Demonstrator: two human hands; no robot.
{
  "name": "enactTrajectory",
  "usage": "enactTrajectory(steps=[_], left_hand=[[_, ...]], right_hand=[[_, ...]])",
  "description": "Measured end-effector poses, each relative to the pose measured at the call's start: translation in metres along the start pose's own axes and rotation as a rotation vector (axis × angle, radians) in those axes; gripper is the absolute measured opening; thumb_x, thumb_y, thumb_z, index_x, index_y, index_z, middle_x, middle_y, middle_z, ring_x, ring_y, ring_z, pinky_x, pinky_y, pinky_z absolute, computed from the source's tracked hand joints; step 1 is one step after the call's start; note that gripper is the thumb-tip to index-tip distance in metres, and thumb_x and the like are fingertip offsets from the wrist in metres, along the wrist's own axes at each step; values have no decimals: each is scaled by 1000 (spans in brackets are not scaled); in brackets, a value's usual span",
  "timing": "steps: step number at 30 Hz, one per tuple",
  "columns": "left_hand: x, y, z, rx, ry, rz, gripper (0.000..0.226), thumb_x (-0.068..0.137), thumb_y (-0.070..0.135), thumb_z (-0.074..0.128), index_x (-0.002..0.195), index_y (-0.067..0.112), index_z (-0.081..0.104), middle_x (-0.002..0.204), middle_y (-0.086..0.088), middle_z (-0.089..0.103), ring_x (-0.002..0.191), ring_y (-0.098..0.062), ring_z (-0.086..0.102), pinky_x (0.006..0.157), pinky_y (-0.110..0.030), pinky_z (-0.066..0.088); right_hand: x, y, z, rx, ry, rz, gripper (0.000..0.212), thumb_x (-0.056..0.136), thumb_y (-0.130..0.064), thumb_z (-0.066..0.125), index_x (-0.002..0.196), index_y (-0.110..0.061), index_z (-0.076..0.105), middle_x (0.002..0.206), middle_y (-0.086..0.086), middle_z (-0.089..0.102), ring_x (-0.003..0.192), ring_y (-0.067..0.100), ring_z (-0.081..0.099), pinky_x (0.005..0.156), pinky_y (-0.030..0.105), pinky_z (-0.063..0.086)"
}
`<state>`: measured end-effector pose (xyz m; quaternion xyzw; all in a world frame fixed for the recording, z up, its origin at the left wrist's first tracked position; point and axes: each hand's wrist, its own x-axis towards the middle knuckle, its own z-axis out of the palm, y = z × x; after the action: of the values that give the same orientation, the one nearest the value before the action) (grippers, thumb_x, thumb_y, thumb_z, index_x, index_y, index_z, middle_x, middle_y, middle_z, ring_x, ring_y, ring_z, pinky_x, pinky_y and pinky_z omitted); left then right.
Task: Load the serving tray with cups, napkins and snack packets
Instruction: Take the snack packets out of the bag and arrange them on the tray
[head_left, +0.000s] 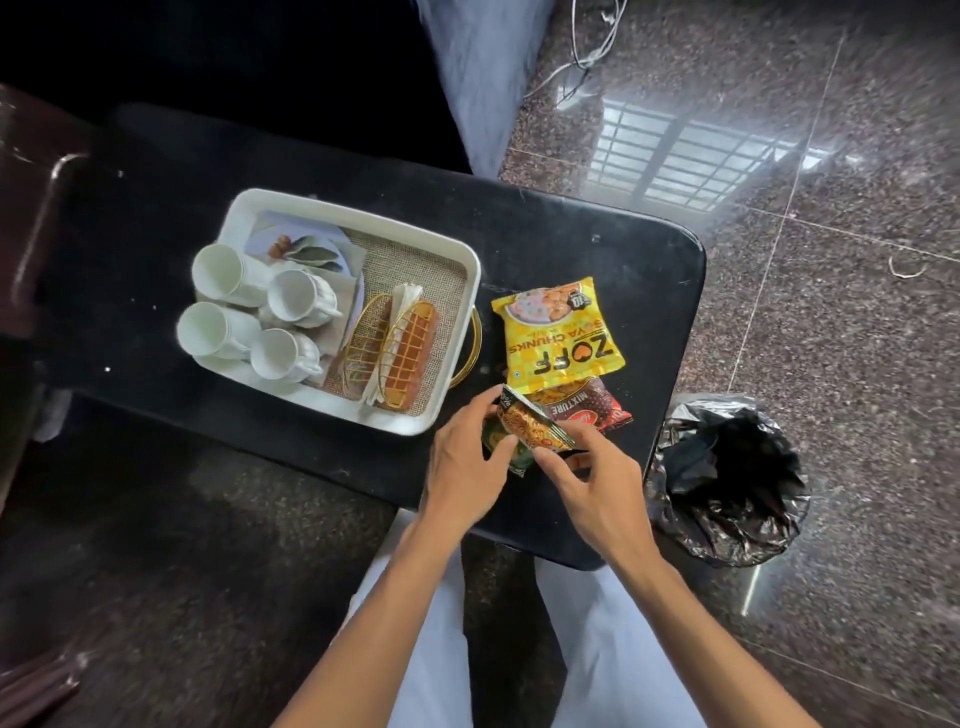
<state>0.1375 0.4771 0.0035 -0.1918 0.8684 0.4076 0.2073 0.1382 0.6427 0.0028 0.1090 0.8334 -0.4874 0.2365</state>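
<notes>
Pale trousers (613, 649) fill the nearest part of the view, and both forearms reach out from them over the near edge of the black table (571, 249). The left hand (462, 452) and right hand (597, 488) meet on a small packet (530, 423) with an orange print. The left thumb and fingers are curled round its far end and the right fingertips pinch its near corner, so both hands are clamped on it. A green packet (498, 441) sits under it against the left fingers; I cannot tell whether it is gripped too. Holding the small packet by two ends likely keeps the limp foil flat for carrying to the left.

Just beyond, a red packet (587, 408) lies on the table, partly under a yellow packet (558, 332) — both wait beside the tray, within easy reach. A bin (727, 478) with a black liner stands on the floor off the table's right end.

Further left, the white tray (353, 209) carries four cups (293, 296) grouped at its left end. A gold wire holder (389, 348) with white napkins (402, 306) stands on a woven mat (410, 260). The mat's far right part is bare, probably the room left for snacks. So cups and napkins look loaded — the packets remain.

Speckled stone floor (831, 338) and loose cables (587, 52) lie farthest off.
</notes>
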Motion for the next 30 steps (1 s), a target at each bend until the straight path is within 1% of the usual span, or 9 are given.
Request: enactTrajectory(steps=[2, 5, 9, 13, 15, 17, 22, 27, 30], left_hand=[[-1, -2, -1, -6, 4, 10, 57, 93, 23, 69, 146, 22, 49, 135, -1, 64, 125, -19, 59, 103, -47, 52], [-7, -4, -8, -60, 42, 26, 51, 92, 32, 71, 139, 20, 57, 128, 2, 67, 116, -14, 62, 98, -42, 56], [-16, -4, -32, -215, -16, 53, 38, 94, 43, 65, 128, 28, 65, 118, 7, 69, 107, -3, 65, 94, -33, 57], [-20, 7, -76, -619, -187, 4, 34, 83, 49, 71, 116, 43, 66, 116, 5, 73, 106, -7, 72, 84, -24, 60], [-17, 11, -97, -668, -189, 33, 39, 80, 46, 76, 117, 42, 65, 115, 12, 74, 106, -8, 72, 84, -25, 60], [-9, 15, -123, -669, -122, 86, 38, 80, 40, 78, 116, 41, 65, 113, 16, 74, 105, -7, 72, 84, -26, 60], [29, 14, -207, -665, 12, 182, 33, 84, 28, 78, 111, 43, 65, 109, 15, 74, 104, -3, 71, 86, -22, 58], [96, -5, -288, -494, 97, 274, 27, 91, 20, 74, 117, 19, 66, 108, 9, 73, 102, -4, 69, 88, -19, 57], [146, -22, -319, -382, 167, 284, 21, 94, 13, 69, 114, 8, 70, 102, 3, 73, 96, -6, 69, 82, -15, 55]], right_hand=[[-2, -3, 1, 11, 32, -6, 28, 90, -37, 71, 118, -31, 66, 99, -17, 70, 81, -8, 63, 63, 4, 45], [-4, -10, 1, 25, 56, 4, 6, 91, -41, 68, 93, -36, 65, 86, -14, 72, 75, 3, 65, 61, 13, 47], [-14, -33, -5, 127, 125, 30, 20, 94, -44, 64, 85, -27, 69, 82, -9, 72, 79, 6, 68, 70, 27, 54], [-20, -75, -4, 358, 129, 59, 27, 96, -41, 63, 89, -16, 70, 92, 7, 74, 91, 31, 69, 81, 45, 58], [-20, -102, 5, 436, 146, 78, 29, 94, -40, 64, 90, -12, 68, 97, 16, 71, 88, 32, 67, 73, 34, 58], [-17, -131, 18, 485, 165, 69, 29, 93, -41, 63, 95, -13, 69, 100, 12, 72, 87, 20, 66, 68, 22, 55], [8, -213, 64, 484, 94, -79, 43, 86, -38, 70, 124, -20, 63, 115, -3, 73, 104, 11, 70, 82, 20, 56], [73, -279, 120, 263, 105, -225, 44, 89, -31, 74, 128, -21, 59, 113, -5, 72, 104, 7, 69, 83, 26, 58], [122, -302, 160, 157, 152, -251, 44, 89, -31, 74, 127, -16, 59, 110, -11, 69, 97, -5, 66, 82, 18, 57]])
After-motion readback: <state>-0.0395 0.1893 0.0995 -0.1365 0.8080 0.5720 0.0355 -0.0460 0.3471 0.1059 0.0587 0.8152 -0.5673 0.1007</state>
